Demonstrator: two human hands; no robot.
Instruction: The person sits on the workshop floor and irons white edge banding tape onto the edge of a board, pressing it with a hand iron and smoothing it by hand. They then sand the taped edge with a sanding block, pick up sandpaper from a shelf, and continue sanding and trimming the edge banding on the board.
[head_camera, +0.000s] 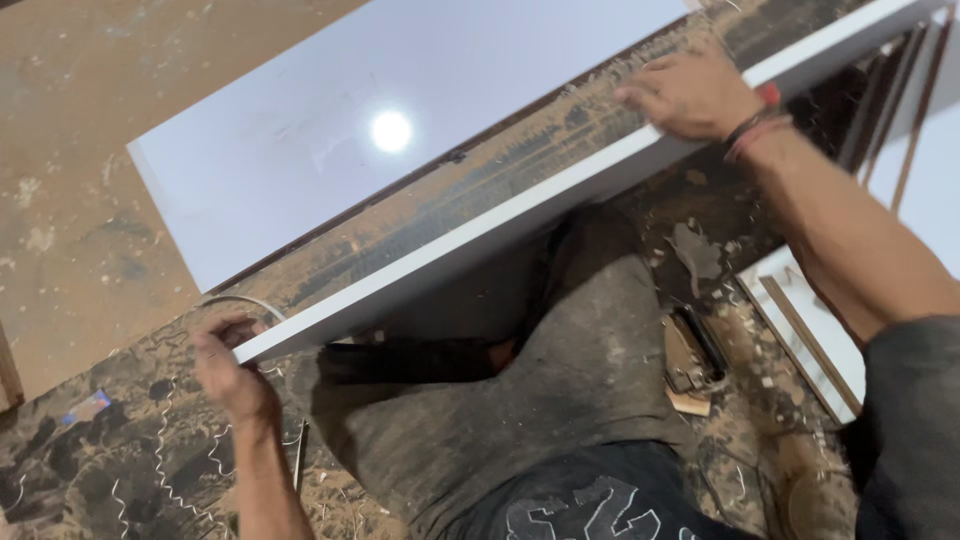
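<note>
Dark marbled floor (90, 470), strewn with sawdust and curly white shavings, fills the lower left of the frame, and the person's bent knee in dusty grey trousers (560, 380) takes up the lower middle. To the right of the knee, on the littered floor, lies a small hand tool (690, 360) with a wooden block beside it; its kind is hard to tell.

At lower left the left hand (232, 370) is curled around the near end corner of a long white laminated board (300, 150), fingers wrapped at the edge and the thumb underneath, grasping it. A thin white strip of edge banding (240, 300) curves out just above that hand, touching the board's corner.

The board runs diagonally from that hand up toward the upper right corner of the frame, tilted so that its glossy white face looks to the upper left, with a bright lamp reflection near its middle, and its raw brown particle edge (480, 190) faces the camera.

At upper right the right hand (690, 95) presses flat on the white lip along the board's far stretch, fingers spread and bent over the edge, a red and dark wristband (758, 122) on the wrist. Beyond the right forearm, more white panels with dark wooden strips (810, 340) lean at the right edge. Bare brown floor lies at the far upper left.
</note>
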